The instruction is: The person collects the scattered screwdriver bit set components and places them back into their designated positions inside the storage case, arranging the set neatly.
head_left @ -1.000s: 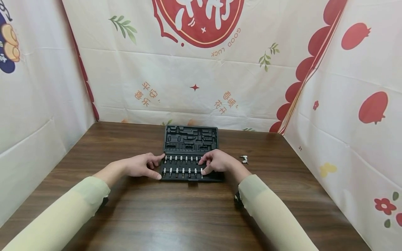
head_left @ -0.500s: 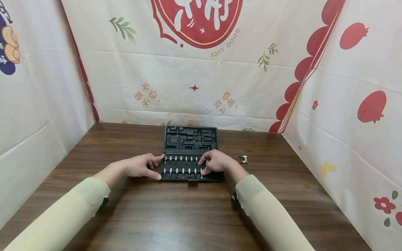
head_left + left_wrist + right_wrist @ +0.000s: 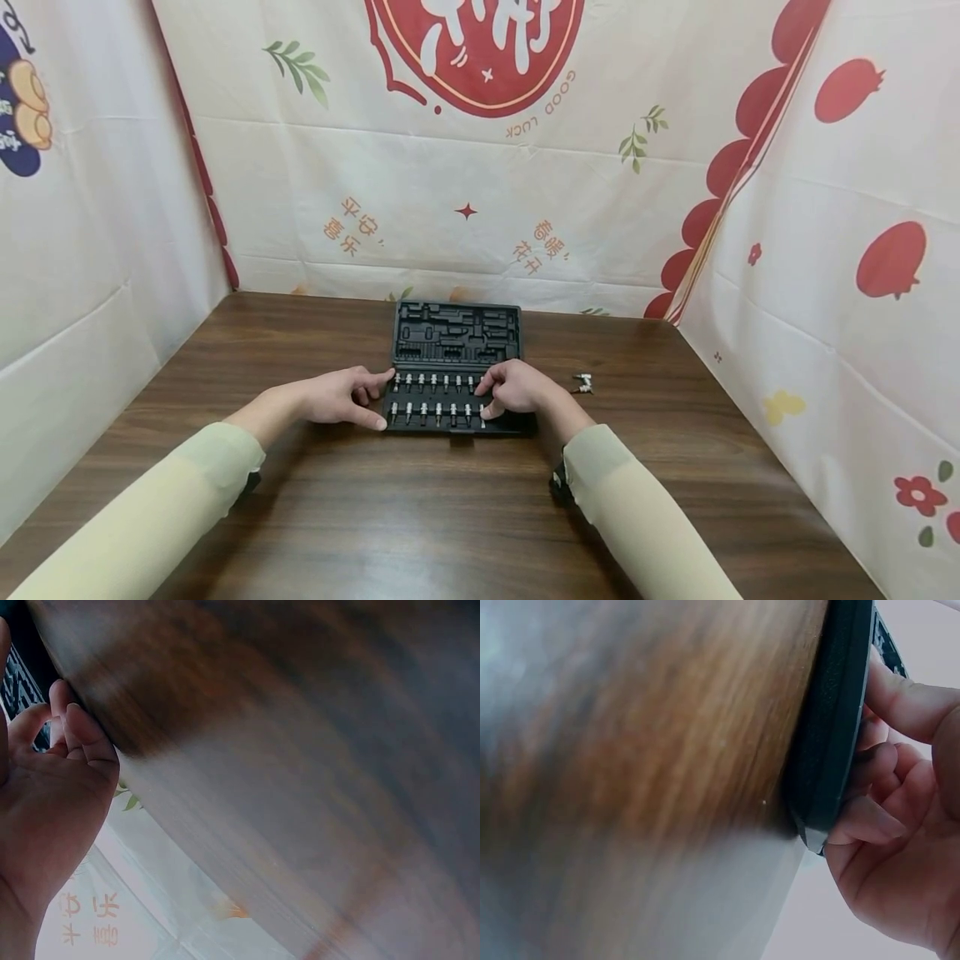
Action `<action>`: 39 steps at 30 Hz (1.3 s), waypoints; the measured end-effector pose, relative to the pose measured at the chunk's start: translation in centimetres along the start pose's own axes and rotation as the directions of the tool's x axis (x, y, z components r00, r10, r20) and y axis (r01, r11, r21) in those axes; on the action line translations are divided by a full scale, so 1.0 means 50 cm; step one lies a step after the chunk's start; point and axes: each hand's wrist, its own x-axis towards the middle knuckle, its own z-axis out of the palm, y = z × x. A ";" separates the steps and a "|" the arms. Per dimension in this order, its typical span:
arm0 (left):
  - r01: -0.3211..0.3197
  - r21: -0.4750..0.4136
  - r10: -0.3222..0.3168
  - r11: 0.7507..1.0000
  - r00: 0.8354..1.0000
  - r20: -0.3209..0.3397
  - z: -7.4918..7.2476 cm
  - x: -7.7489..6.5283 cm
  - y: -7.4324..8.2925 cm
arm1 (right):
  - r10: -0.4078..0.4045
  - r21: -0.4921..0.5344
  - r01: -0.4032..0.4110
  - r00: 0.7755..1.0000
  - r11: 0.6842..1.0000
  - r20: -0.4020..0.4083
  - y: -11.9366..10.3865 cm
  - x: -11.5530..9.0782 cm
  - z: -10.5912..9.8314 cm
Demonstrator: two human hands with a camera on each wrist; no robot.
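A black plastic case (image 3: pixel 431 358) lies unfolded on the table, its lid laid back. Silver bit sockets (image 3: pixel 438 412) sit in two rows in the base. My left hand (image 3: pixel 337 396) is at the base's left edge, thumb at the front corner and index finger near the hinge, other fingers bent. Over the right part of the base, my right hand (image 3: pixel 517 387) presses its thumb on the last bit socket (image 3: pixel 483 418) of the front row. Its index fingertip stays apart, by the back row. Curved fingers lie at the case's side edge in the right wrist view.
A few loose bit sockets (image 3: pixel 583 383) lie on the wooden table (image 3: pixel 450 517) right of the case. Printed cloth (image 3: pixel 420 167) hangs behind the table and along both sides. The case's front latch (image 3: pixel 461 442) points towards me.
Both hands and the case stay in nearly the same place, with the right thumb still on the bit socket. Only the right forearm shifts slightly.
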 end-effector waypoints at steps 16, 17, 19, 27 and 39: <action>0.000 -0.014 0.000 1.000 1.000 0.007 0.001 -0.004 -0.003 | -0.122 0.091 0.113 0.988 0.989 0.094 0.029 -0.008 -0.013; 0.000 -0.014 0.000 1.000 1.000 0.007 0.001 -0.004 -0.003 | -0.122 0.094 0.113 0.988 0.989 0.095 0.030 -0.007 -0.014; 0.000 -0.013 0.000 1.000 1.000 0.007 0.001 -0.004 -0.003 | -0.123 0.097 0.114 0.988 0.989 0.094 0.032 -0.005 -0.014; -0.011 0.001 0.011 1.000 1.000 0.004 -0.010 0.001 0.004 | -0.123 0.049 0.120 0.990 0.992 0.068 0.015 -0.004 -0.020; 0.008 -0.014 -0.008 1.000 1.000 0.008 0.000 -0.003 0.006 | -0.144 0.068 0.142 0.989 0.988 0.020 0.035 -0.010 -0.004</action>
